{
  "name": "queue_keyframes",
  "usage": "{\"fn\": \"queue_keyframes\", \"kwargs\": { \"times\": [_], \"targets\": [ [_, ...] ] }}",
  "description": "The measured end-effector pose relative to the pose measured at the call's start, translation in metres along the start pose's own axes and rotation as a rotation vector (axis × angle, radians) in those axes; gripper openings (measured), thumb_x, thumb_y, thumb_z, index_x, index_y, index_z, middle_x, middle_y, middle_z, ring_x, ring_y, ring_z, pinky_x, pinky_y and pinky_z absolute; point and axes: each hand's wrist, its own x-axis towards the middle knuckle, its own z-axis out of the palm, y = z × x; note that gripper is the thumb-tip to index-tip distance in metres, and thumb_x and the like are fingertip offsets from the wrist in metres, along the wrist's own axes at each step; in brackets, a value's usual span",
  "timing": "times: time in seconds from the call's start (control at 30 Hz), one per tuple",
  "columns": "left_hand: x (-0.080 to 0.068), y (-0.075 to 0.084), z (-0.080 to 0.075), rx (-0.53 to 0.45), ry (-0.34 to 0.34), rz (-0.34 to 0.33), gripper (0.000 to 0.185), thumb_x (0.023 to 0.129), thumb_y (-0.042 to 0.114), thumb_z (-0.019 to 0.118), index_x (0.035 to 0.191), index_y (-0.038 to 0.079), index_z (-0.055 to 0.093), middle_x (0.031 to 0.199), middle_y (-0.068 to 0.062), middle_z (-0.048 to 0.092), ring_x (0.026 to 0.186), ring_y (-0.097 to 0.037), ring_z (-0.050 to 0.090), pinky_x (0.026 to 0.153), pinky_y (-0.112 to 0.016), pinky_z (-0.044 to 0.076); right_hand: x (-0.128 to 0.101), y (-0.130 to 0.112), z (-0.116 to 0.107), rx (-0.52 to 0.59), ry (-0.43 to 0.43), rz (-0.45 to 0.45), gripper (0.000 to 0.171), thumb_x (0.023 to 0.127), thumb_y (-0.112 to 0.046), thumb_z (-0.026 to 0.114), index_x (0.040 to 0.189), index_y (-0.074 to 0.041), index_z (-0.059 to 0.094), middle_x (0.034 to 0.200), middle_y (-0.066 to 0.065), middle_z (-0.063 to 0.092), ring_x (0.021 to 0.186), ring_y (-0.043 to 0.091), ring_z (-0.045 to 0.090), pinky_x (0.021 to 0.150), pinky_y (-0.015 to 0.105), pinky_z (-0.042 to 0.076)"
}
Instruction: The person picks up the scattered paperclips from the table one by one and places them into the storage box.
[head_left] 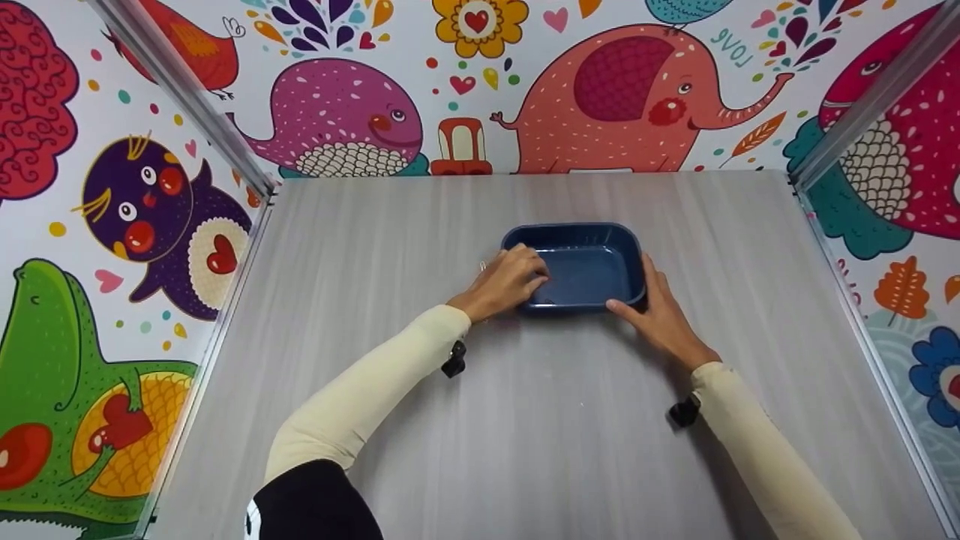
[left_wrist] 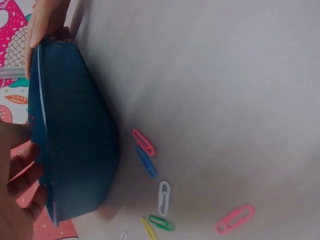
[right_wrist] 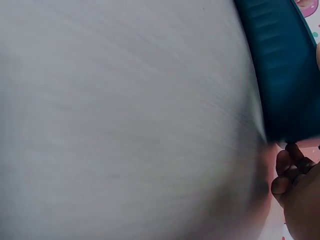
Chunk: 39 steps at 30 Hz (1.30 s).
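A dark blue rectangular dish (head_left: 585, 277) sits on the table. My left hand (head_left: 510, 277) is over its left end, thumb and forefinger together above the inside. In the left wrist view, a small pink bit, seemingly a paper clip (left_wrist: 31, 120), shows at those fingertips. My right hand (head_left: 660, 311) holds the dish's right front corner, thumb at the front rim and fingers along the right side. Beside the dish lie a white paper clip (left_wrist: 164, 198), a blue paper clip (left_wrist: 146, 161), a green paper clip (left_wrist: 161, 223), a yellow paper clip (left_wrist: 149, 229) and pink paper clips (left_wrist: 235, 219).
The pale wood-grain table (head_left: 360, 247) ends at a brightly printed back wall (head_left: 465, 90). Metal rails (head_left: 225, 300) run along its sides. Dark wrist cameras (head_left: 454, 360) are strapped under both cream sleeves (head_left: 375, 382).
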Motion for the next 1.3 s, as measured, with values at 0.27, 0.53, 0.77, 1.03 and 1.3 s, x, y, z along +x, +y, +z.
{"fn": "queue_keyframes", "kwargs": {
  "times": [0.27, 0.53, 0.77, 1.03, 1.3],
  "targets": [
    [0.013, 0.012, -0.003, 0.052, -0.051, 0.039, 0.016, 0.108, 0.018, 0.074, 0.115, 0.009, 0.085, 0.115, -0.007, 0.078, 0.108, -0.026, 0.065, 0.088, -0.042, 0.054, 0.000, 0.001, 0.000, 0.018, -0.009, 0.022, 0.112, 0.103, -0.049, 0.076, 0.178, -0.017, -0.001, 0.179, 0.027, 0.016, 0.162, 0.048, 0.026, 0.126, 0.072, 0.023],
    [0.025, 0.012, -0.002, 0.122, -0.107, 0.055, 0.018, 0.109, 0.021, 0.072, 0.116, 0.010, 0.085, 0.115, -0.006, 0.078, 0.105, -0.025, 0.066, 0.086, -0.040, 0.053, 0.000, 0.001, -0.002, 0.007, -0.014, 0.030, 0.113, 0.103, -0.051, 0.076, 0.178, -0.020, -0.002, 0.177, 0.028, 0.018, 0.160, 0.050, 0.028, 0.125, 0.074, 0.024],
    [0.034, 0.015, 0.005, 0.132, -0.169, 0.053, 0.020, 0.110, 0.022, 0.071, 0.119, 0.010, 0.084, 0.116, -0.006, 0.077, 0.104, -0.024, 0.066, 0.087, -0.039, 0.055, -0.002, 0.002, -0.001, 0.000, -0.019, 0.033, 0.113, 0.103, -0.052, 0.076, 0.178, -0.023, -0.004, 0.178, 0.026, 0.017, 0.161, 0.049, 0.027, 0.125, 0.074, 0.024],
    [0.035, 0.016, 0.016, 0.086, -0.199, 0.082, 0.019, 0.110, 0.019, 0.070, 0.118, 0.010, 0.084, 0.115, -0.007, 0.077, 0.109, -0.026, 0.067, 0.097, -0.040, 0.056, -0.002, 0.000, 0.000, 0.015, -0.007, 0.025, 0.112, 0.103, -0.051, 0.076, 0.178, -0.024, -0.002, 0.175, 0.028, 0.022, 0.158, 0.049, 0.032, 0.124, 0.074, 0.026],
    [0.033, 0.013, 0.020, 0.077, -0.211, 0.084, 0.019, 0.110, 0.016, 0.069, 0.118, 0.008, 0.084, 0.115, -0.007, 0.078, 0.111, -0.025, 0.070, 0.098, -0.039, 0.057, 0.000, -0.001, 0.000, 0.007, 0.001, 0.028, 0.112, 0.103, -0.052, 0.076, 0.179, -0.021, -0.001, 0.177, 0.028, 0.019, 0.161, 0.048, 0.027, 0.125, 0.073, 0.024]
  ]
}}
